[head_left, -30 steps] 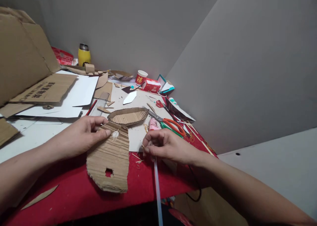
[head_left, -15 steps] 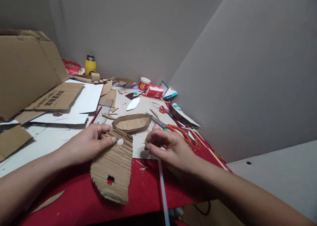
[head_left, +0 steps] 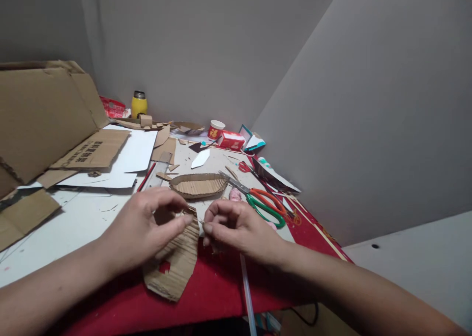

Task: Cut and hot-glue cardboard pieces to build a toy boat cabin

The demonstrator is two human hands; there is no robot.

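Both hands, left hand (head_left: 147, 228) and right hand (head_left: 236, 228), pinch at the cardboard piece (head_left: 177, 262).

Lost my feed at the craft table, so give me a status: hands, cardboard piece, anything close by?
Left hand pinching corrugated cardboard piece at its top edge. Right hand pinched shut beside it, contents too small to tell. Scissors and cardboard boat just behind.

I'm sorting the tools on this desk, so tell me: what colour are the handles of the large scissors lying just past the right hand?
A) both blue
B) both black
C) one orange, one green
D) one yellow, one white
C: the scissors lie on the table just beyond the right hand, with one handle loop orange and the other green.
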